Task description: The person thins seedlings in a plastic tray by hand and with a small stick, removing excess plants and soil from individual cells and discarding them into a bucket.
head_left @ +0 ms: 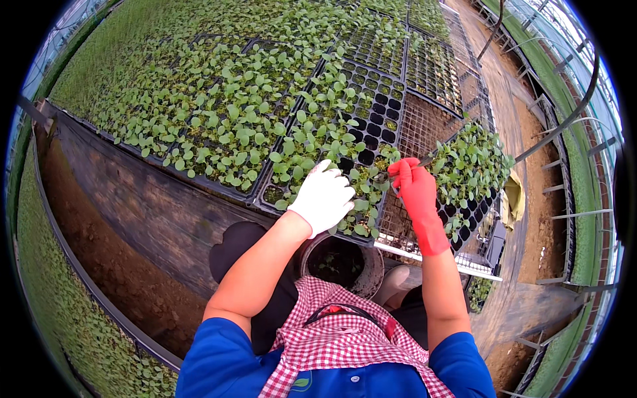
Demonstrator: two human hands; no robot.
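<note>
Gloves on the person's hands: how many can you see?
2: a white glove on the left hand, over the seedling tray, and a red glove on the right hand, farther right. Neither worn glove is hidden.

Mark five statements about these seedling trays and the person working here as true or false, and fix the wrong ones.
1. The left hand wears a white glove. True.
2. The right hand wears a blue glove. False: it wears a red glove.
3. The tray by the left hand holds green seedlings. True.
4. The apron is plain yellow. False: it is checked in red and white.
5. In the picture, a bucket shows just below that tray's near edge. True.
</note>
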